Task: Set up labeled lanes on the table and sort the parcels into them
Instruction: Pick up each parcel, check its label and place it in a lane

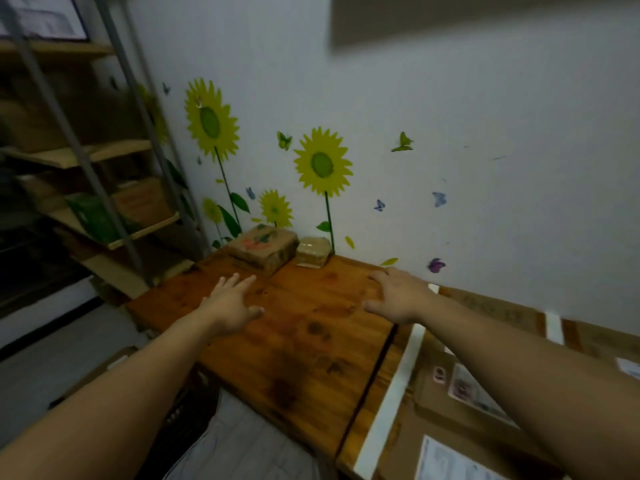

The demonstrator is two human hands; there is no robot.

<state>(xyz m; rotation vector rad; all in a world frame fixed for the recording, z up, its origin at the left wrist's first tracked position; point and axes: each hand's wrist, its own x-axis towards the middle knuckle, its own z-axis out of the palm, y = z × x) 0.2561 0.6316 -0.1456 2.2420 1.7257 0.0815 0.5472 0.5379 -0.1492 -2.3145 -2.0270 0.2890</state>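
Parcels: a brown taped cardboard box (264,247) and a small glossy packet (313,251) on the stained wooden desk (311,341); both hands' fingers (239,284) spread, empty.

The wide middle of the wooden table (304,327) lies bare, with open room between the left hand (230,303) and the right hand (398,296), both spread flat and holding nothing. At the far edge a brown cardboard parcel (263,249) and a small tape-wrapped packet (313,251) stand just beside each other against the wall (450,133), blocking that corner. To the right, a strip of white tape (394,389) and flat cardboard boxes (460,393) fill the surface. A metal shelf rack (114,188) closes off the left side.
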